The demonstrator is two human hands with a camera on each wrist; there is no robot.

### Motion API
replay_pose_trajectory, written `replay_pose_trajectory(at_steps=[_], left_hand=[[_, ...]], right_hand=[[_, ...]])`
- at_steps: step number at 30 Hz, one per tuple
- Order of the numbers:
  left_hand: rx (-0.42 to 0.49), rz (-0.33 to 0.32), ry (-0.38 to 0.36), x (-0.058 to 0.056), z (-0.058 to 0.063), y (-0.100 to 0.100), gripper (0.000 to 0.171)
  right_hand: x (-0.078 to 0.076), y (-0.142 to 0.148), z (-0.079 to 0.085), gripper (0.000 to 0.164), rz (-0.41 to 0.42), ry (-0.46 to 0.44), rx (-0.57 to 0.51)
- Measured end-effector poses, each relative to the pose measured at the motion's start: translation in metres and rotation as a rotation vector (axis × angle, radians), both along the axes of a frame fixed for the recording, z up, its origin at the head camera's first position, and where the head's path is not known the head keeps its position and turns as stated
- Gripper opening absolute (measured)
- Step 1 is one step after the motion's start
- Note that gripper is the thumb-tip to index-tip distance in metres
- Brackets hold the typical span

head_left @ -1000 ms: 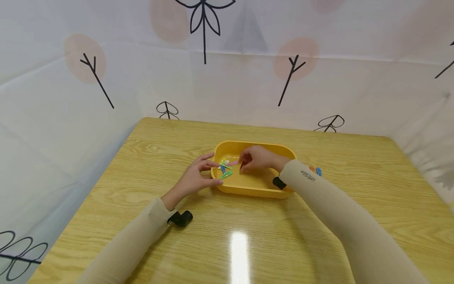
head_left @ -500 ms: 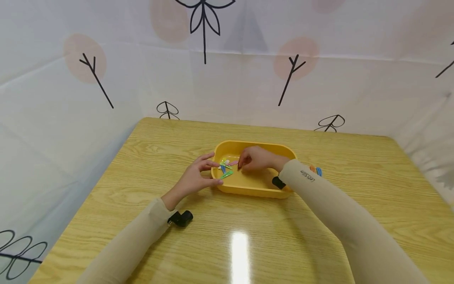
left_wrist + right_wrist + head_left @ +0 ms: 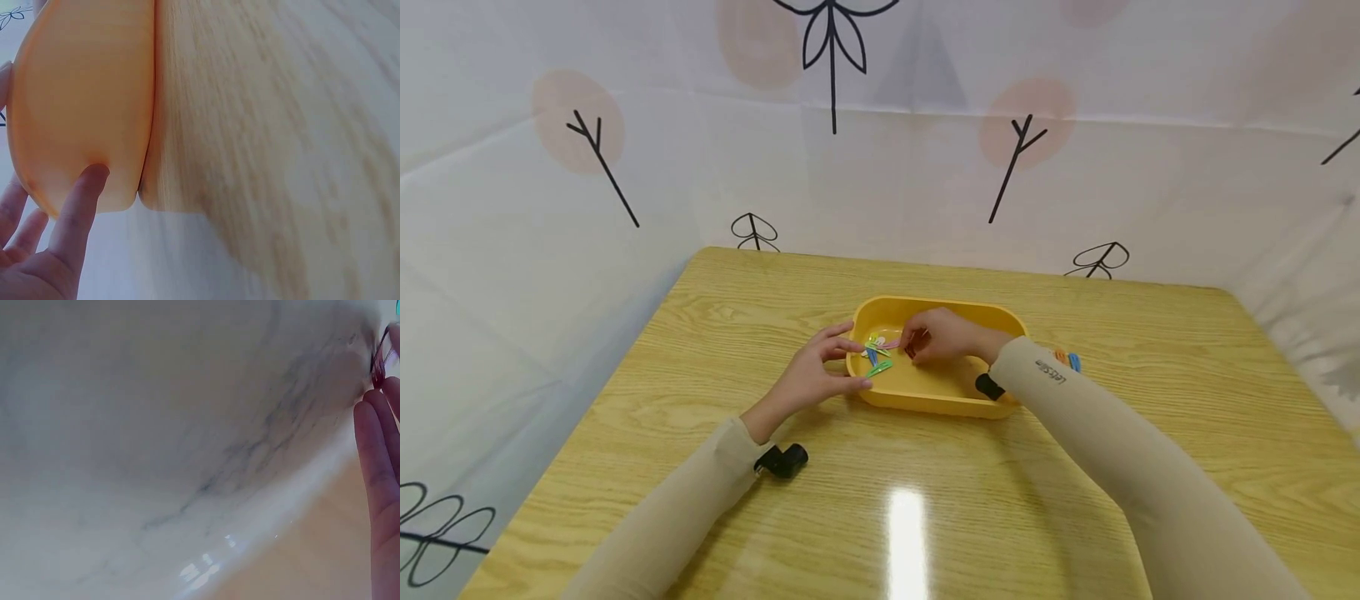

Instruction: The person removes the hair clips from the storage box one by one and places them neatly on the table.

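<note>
A yellow plastic tray [image 3: 940, 406] stands on the table. My left hand [image 3: 811, 375] holds its left end. In the left wrist view the thumb [image 3: 94, 178] presses the outer wall, and other fingers lie by the rim. My right hand [image 3: 947, 335] reaches into the tray and pinches a small dark red hair clip [image 3: 379, 369] between thumb and fingers; the fingers partly hide it. Several hair clips lie at the tray's left end, among them a green clip [image 3: 879, 368], a blue clip [image 3: 872, 357] and a pink clip [image 3: 891, 344].
Right of the tray, an orange clip [image 3: 1060, 356] and a blue clip [image 3: 1074, 362] lie on the wooden table [image 3: 775, 533], partly behind the right sleeve [image 3: 1075, 417]. A patterned cloth [image 3: 895, 183] hangs behind the table. Each wrist carries a small black camera [image 3: 784, 462].
My right fingers shift slightly inside the tray, and the red clip between them turns. The left hand and tray stay in place.
</note>
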State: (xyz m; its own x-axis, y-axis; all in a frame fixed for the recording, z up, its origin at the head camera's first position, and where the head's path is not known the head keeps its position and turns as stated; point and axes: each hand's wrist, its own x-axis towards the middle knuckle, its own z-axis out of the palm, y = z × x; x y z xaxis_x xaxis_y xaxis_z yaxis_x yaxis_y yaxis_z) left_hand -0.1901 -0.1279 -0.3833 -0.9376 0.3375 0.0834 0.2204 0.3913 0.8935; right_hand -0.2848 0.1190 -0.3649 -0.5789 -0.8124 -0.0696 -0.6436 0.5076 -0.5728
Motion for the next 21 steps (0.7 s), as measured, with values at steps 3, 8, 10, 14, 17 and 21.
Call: replay_pose_trajectory(at_steps=[3, 8, 10, 14, 17, 21], left_hand=[[0.003, -0.001, -0.003, -0.0001, 0.0002, 0.0002, 0.049], [-0.002, -0.003, 0.000, -0.0009, -0.0005, 0.0004, 0.049], [-0.003, -0.006, 0.001, -0.0009, -0.0004, 0.0003, 0.049], [0.001, -0.009, -0.001, -0.0008, -0.0005, -0.0003, 0.049], [0.004, -0.011, -0.001, -0.0011, -0.0010, -0.0010, 0.049], [-0.005, -0.011, 0.001, -0.0013, -0.0011, -0.0012, 0.049]], right_hand=[[0.0003, 0.0008, 0.0002, 0.027, 0.017, 0.006, 0.002], [-0.0006, 0.0024, -0.0001, 0.037, 0.034, 0.013, -0.002], [-0.0012, 0.0035, -0.0006, 0.033, 0.030, 0.032, 0.012], [-0.0025, 0.0050, -0.0022, 0.029, 0.025, 0.079, 0.053], [-0.0028, 0.0039, -0.0022, 0.029, 0.035, 0.109, 0.081], [-0.0020, 0.0007, 0.0008, 0.029, 0.057, 0.128, 0.095]])
